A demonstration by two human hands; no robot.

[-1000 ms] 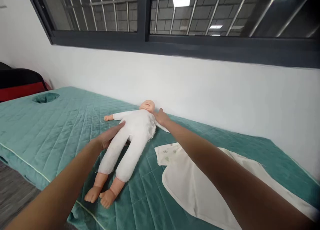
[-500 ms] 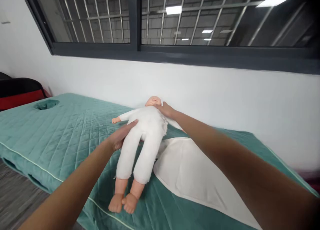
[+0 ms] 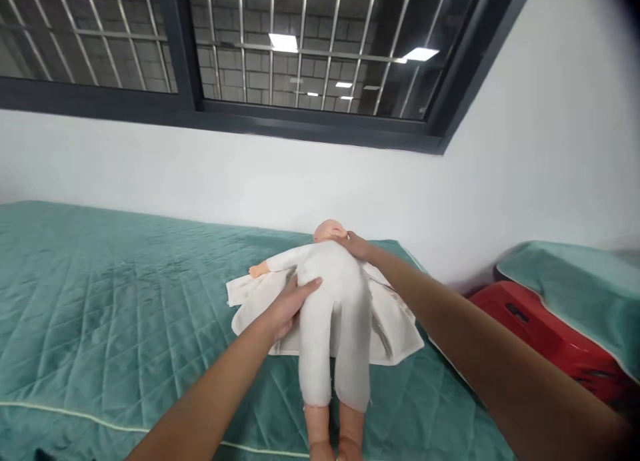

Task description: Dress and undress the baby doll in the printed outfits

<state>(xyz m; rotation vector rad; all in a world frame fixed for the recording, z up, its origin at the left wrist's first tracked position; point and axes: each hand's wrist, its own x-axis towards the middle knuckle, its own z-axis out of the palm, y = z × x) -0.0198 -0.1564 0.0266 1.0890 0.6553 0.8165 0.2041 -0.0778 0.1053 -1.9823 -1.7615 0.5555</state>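
Holding the doll [image 3: 333, 294] at two places, above a white cloth [image 3: 395, 327] spread on the green quilted bed [image 3: 125, 294]. Clasping the waist with the left grip [image 3: 290, 304]: laying the thumb across the front of the white body and tucking the other fingers in at its side, so closing narrowly on the trunk. Touching the neck and shoulder with the right grip [image 3: 354, 245], just below the head [image 3: 329, 231]; hiding its fingers behind the shoulder, so not possible to tell whether curling shut or lying flat.

Pointing the doll's long axis almost straight away from the body: head at the far end, toward the white wall [image 3: 450, 194], bare legs [image 3: 318, 431] at the near end, reaching the bed's front edge at the bottom of the view. Lying face up and lengthwise between the two grips, with the left one nearer and at the middle, the right one farther and at the top end. Sticking one small arm [image 3: 260, 269] out leftward over the cloth. Not possible to tell whether resting on the cloth or hanging just above it. Leaving a red box [image 3: 540, 334] well apart at the right.
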